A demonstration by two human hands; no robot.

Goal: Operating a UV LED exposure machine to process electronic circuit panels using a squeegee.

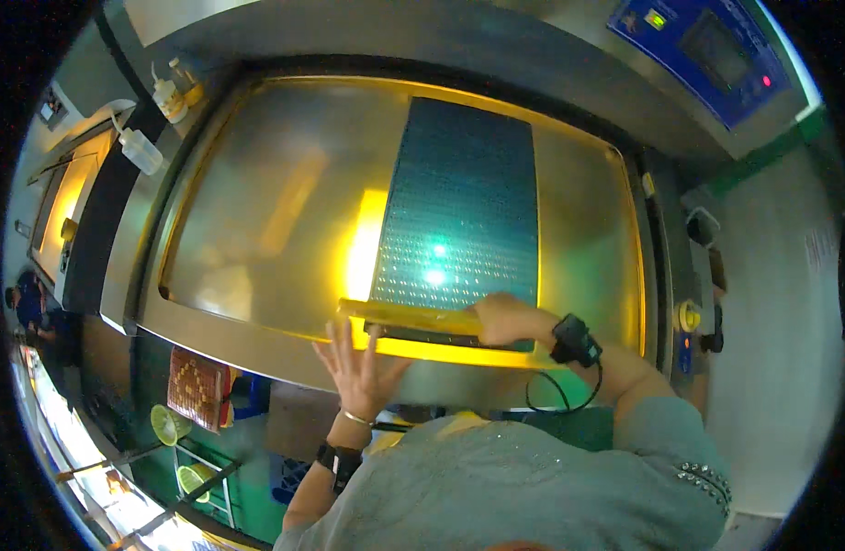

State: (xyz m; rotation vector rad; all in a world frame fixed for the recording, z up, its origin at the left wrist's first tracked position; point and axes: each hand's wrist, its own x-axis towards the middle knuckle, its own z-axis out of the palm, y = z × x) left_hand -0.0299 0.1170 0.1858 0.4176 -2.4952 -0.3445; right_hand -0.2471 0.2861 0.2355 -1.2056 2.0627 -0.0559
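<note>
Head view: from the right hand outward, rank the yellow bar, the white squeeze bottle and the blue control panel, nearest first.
1. Yellow bar: under the right hand, at the near edge of the dotted sheet.
2. Blue control panel: far right, top of the machine.
3. White squeeze bottle: far left, beside the glass bed.

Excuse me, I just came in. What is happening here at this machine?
A person in a grey top leans over a large metal machine bed lit with yellow light. A dark green perforated rectangular panel lies on it. The right hand grips a long yellow bar that lies across the panel's near edge. The left hand rests open, fingers spread, at the bed's front rim below the bar. Both wrists carry black bands. White squeeze bottles stand at the upper left.
</note>
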